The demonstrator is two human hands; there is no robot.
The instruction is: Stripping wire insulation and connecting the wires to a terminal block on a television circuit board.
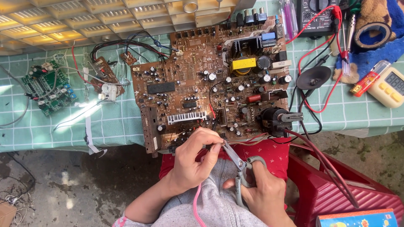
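A large brown circuit board [210, 88] lies on the green checked cloth, its near edge over my lap. My left hand [195, 157] pinches a small part or wire at that near edge, fingers closed on it. My right hand [261, 191] grips grey-handled scissors [240, 166], whose blades point up-left and meet my left fingertips. A pink wire [196, 206] hangs down below my left wrist. What exactly sits between my fingers is hidden.
A small green circuit board [48, 87] and a small brown board [105, 75] with loose wires lie at the left. At the right are a multimeter [317, 14] with red and black leads, tape roll [372, 33], lighter [368, 80], yellow timer [389, 86]. A red plastic chair [328, 185] stands beside my right arm.
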